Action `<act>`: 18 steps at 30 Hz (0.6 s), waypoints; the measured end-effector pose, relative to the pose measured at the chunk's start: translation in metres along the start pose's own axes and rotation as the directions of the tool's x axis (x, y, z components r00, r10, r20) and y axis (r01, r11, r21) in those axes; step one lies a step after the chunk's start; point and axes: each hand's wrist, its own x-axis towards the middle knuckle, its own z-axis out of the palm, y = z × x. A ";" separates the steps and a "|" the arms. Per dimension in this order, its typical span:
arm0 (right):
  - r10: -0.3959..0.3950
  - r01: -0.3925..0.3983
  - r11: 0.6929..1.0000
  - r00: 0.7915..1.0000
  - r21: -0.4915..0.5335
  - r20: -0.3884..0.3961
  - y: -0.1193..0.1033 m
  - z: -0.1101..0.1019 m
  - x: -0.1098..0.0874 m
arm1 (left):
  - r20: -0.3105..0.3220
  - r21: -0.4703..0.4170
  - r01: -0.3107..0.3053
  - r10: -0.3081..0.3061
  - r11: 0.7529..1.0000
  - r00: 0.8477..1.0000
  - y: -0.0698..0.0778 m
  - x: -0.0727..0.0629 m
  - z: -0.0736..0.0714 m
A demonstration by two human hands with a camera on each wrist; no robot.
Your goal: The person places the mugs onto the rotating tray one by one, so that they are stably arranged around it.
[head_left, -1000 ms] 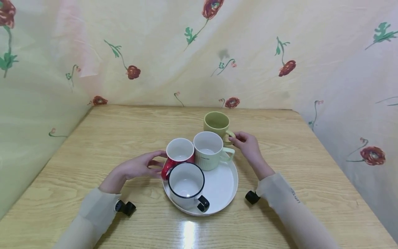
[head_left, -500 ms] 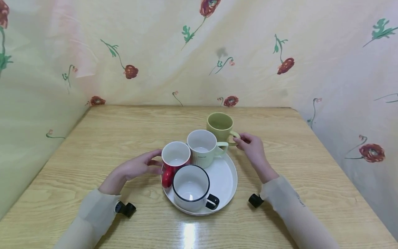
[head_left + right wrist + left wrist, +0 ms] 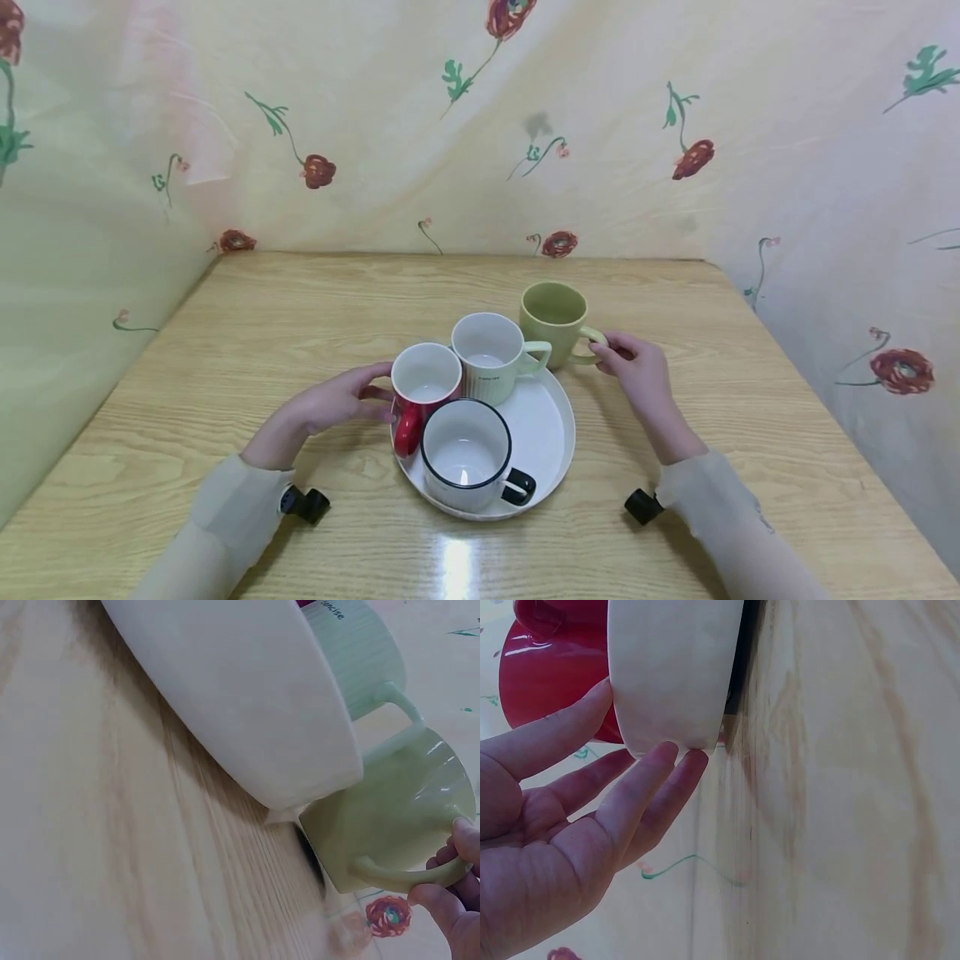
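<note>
In the head view, my right hand (image 3: 637, 367) pinches the handle of an olive-green mug (image 3: 551, 325), upright behind the right part of a round white tray (image 3: 543, 433). The right wrist view shows finger and thumb on that handle, with the green mug (image 3: 390, 817) close by the tray wall (image 3: 247, 697). At the tray's left side is my left hand (image 3: 337, 400), its fingers loosely extended. In the left wrist view, several fingertips (image 3: 664, 750) touch the tray's outer wall (image 3: 671, 675). On the tray stand a red mug (image 3: 408, 425), a pale green ribbed mug (image 3: 487, 387) and a white black-rimmed mug (image 3: 457, 496).
All this is on a light wooden table (image 3: 300, 317). A flower-printed cloth (image 3: 375, 125) hangs behind it and at both sides. Each wrist wears a small black camera, such as the one at the right sleeve (image 3: 642, 506).
The tray's mugs have turned counterclockwise: the pale green one left, the red one nearer, the black-rimmed one right. My right hand has drawn the olive-green mug right and nearer. My left hand stays put.
</note>
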 end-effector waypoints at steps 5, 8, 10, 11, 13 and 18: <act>-0.001 0.002 0.999 1.000 0.033 -0.016 -0.001 -0.012 -0.008 | 0.002 -0.012 0.003 -0.003 1.000 1.000 -0.001 0.001 0.000; -0.004 0.006 0.998 0.999 0.067 -0.032 -0.003 -0.020 -0.014 | 0.003 -0.022 0.004 -0.004 1.000 1.000 -0.001 0.001 0.000; -0.007 0.011 0.995 0.999 0.103 -0.040 -0.004 -0.026 -0.018 | 0.004 -0.029 0.005 -0.005 1.000 1.000 -0.002 0.001 0.000; -0.008 0.013 0.993 0.999 0.119 -0.041 -0.005 -0.029 -0.020 | 0.006 -0.027 0.000 0.000 1.000 1.000 -0.002 0.001 0.000; -0.009 0.016 0.984 0.999 0.175 -0.043 -0.006 -0.034 -0.024 | 0.005 -0.033 0.003 -0.003 0.999 1.000 -0.002 0.001 0.001; -0.032 0.045 0.955 0.998 0.293 -0.049 -0.009 -0.045 -0.036 | -0.001 -0.031 0.009 -0.009 0.999 1.000 -0.003 0.000 0.001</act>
